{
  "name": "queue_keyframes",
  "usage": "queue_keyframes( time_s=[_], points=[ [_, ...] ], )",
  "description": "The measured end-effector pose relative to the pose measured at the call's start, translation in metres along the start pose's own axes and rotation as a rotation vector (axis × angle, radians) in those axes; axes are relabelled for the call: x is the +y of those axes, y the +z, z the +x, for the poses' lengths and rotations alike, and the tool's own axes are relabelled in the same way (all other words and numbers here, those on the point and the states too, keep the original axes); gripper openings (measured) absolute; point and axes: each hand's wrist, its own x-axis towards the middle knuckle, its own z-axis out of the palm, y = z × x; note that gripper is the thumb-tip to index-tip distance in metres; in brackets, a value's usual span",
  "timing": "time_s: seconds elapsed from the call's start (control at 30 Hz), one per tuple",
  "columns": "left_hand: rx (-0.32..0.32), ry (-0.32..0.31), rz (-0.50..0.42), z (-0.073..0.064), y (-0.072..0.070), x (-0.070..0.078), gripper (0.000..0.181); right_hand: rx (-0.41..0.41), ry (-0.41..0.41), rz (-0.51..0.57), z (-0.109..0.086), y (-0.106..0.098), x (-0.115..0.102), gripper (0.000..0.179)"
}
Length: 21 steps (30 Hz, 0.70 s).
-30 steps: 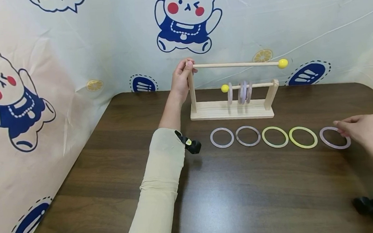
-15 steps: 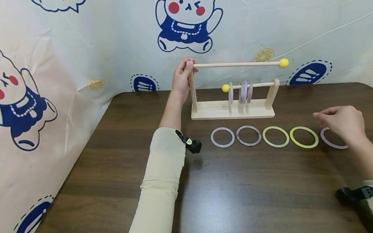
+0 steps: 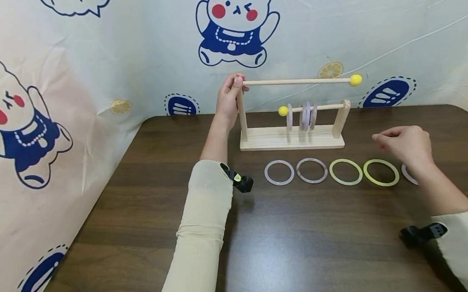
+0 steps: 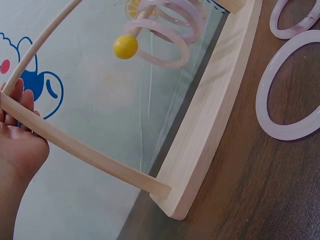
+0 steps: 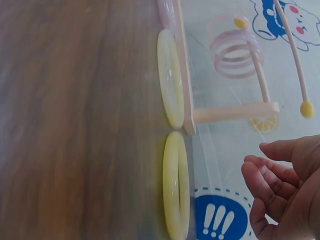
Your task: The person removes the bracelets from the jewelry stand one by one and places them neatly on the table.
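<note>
My left hand (image 3: 227, 100) grips the top of the tall post of a wooden ring stand (image 3: 292, 142), fingers curled behind it. The upper rod (image 3: 295, 81) ends in a yellow ball and carries no rings. Several pale purple rings (image 3: 306, 115) hang on the lower rod, behind its yellow ball (image 3: 283, 110). My right hand (image 3: 407, 147) hovers above the table at the right, fingers loosely bent and holding nothing in the right wrist view. Beneath it, a purple ring (image 3: 407, 175) is partly hidden. Left of that ring lies a yellow-green ring (image 3: 382, 185).
Also in the row before the stand are another yellow-green ring (image 3: 347, 183), a marbled purple ring (image 3: 312, 182) and a pale purple ring (image 3: 280, 183). All lie flat on the brown table (image 3: 301, 242). A printed cloth (image 3: 158, 41) hangs close behind the table.
My right hand has left the rightmost purple ring on the table and moved left and away from me, over the end of the row. My left hand stays on the post.
</note>
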Motion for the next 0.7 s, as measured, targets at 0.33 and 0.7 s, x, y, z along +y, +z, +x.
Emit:
queue_keyframes(
  time_s=[0.33,0.7],
  points=[
    [-0.008,0.016,-0.002,-0.001,0.001,-0.001,0.012,0.003,-0.042,0.026,0.009,0.014,-0.027,0.043],
    [0.011,0.007,-0.01,0.0,0.001,-0.002,0.023,0.042,-0.085,0.107,0.02,0.02,-0.057,0.039]
  ],
)
